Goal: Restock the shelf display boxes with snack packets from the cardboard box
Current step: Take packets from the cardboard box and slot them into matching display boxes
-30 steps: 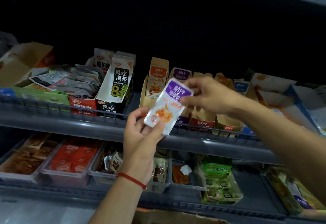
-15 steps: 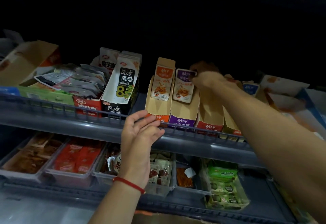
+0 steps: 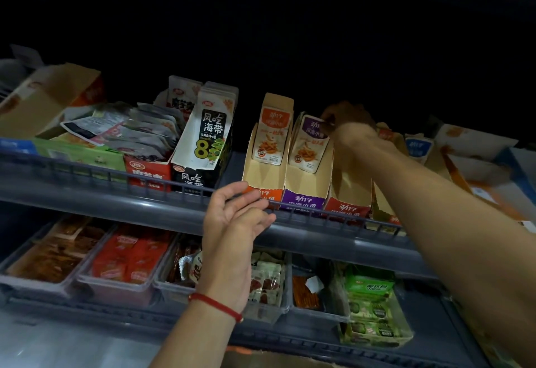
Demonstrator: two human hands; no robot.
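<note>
Purple packet going into its box on the upper shelf

Cardboard display boxes stand in a row behind the grey rail of the upper shelf (image 3: 185, 208), and the person's right hand (image 3: 346, 122) reaches deep among them, its fingertips pinching the top corner of a purple-labelled snack packet (image 3: 309, 142). That packet stands upright in the purple-fronted display box (image 3: 304, 190), leaning back a little. Just to its left an orange-labelled packet (image 3: 271, 138) stands the same way in the orange-fronted box (image 3: 261, 176), and to the right sits a red-fronted box (image 3: 348, 202) whose contents the forearm hides.

Lower down, the left hand (image 3: 235, 216) hovers at the rail with fingers loosely spread, palm towards the shelf, holding nothing (a red string bracelet (image 3: 216, 306) circles the wrist). Whether its fingertips actually touch the rail I cannot tell.

Further left stands a black-and-white seaweed box (image 3: 203, 147), with silvery pouches (image 3: 139, 132) piled beside it. Clear trays (image 3: 116, 289) of red and brown snacks line the lower shelf, and a strip of brown cardboard (image 3: 275, 360) shows at the bottom edge
</note>
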